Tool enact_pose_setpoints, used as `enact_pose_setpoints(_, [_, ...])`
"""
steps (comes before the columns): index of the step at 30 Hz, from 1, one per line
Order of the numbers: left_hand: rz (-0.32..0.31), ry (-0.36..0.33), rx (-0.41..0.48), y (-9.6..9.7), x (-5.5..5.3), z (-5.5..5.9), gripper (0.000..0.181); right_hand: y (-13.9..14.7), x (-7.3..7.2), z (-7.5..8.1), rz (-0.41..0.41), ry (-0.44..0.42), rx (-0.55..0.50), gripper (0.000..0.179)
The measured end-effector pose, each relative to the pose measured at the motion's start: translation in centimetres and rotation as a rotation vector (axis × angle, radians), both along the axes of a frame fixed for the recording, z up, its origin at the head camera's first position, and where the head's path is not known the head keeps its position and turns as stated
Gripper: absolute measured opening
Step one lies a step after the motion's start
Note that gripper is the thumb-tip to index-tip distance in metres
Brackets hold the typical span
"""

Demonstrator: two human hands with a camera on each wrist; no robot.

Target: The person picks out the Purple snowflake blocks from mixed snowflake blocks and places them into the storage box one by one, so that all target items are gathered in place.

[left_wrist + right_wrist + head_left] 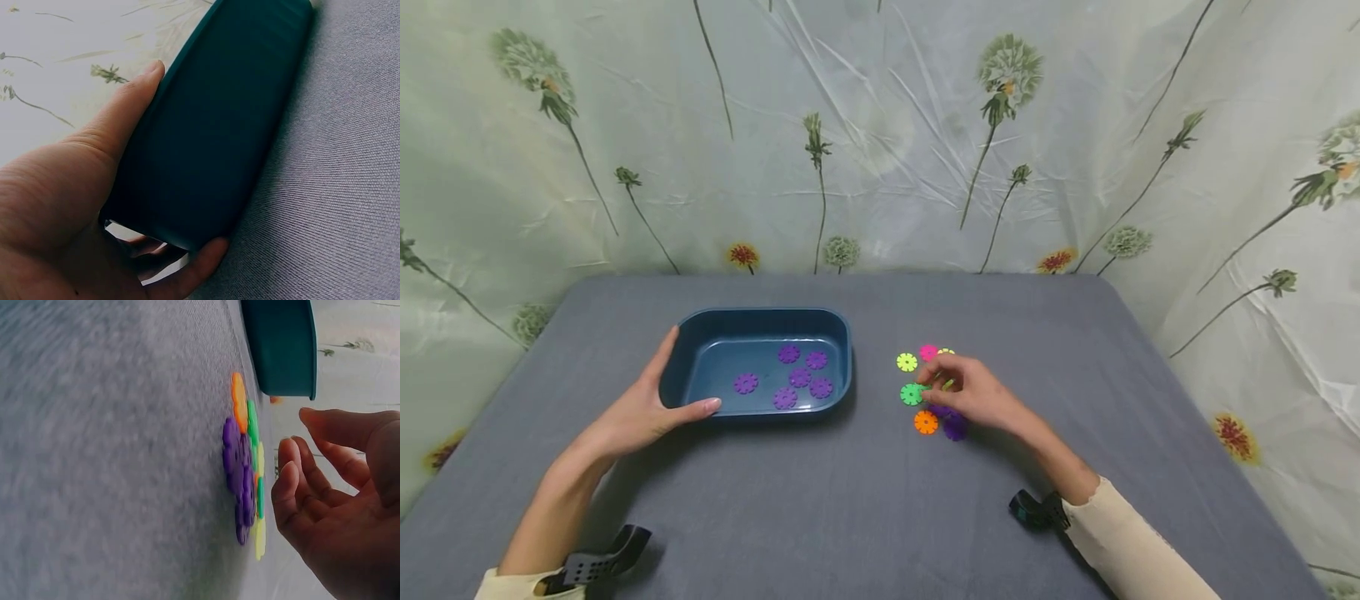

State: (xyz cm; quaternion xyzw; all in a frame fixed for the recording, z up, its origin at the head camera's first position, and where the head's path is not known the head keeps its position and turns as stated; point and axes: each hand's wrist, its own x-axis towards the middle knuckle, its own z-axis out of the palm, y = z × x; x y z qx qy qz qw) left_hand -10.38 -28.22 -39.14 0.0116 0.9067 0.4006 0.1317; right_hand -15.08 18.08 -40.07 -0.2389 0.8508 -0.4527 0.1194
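My left hand (632, 412) grips the left end of a dark blue rectangular tray (847, 358), its thumb on the near rim and its fingers round the end wall. Inside the tray lie several purple notched flower-shaped discs (800, 378). My right hand (973, 392) hovers over a loose group of similar discs on the table, fingers loosely curved. In the right wrist view the thumb and fingers are apart with nothing between them. Around that hand lie a green disc (912, 394), an orange disc (926, 422), a yellow disc (907, 362), a pink disc (928, 353) and purple discs (234, 456), some partly hidden.
A grey cloth (850, 517) covers the table. Behind it hangs a pale curtain (895, 150) printed with dandelions. A black strap device (598, 562) sits on the left wrist and another black strap device (1037, 510) on the right.
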Motion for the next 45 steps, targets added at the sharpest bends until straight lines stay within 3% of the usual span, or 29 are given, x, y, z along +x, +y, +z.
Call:
enact_pose_setpoints(21, [0.013,0.008,0.001,0.1,-0.3,0.5,0.127,1.9,-0.2,0.2,0.035,-0.013,0.145,0.032])
enact_pose_setpoints(45, [0.011,0.028,0.0,0.1,0.0,-0.1,0.129,1.3,-0.2,0.0,0.044,0.053,0.302,0.023])
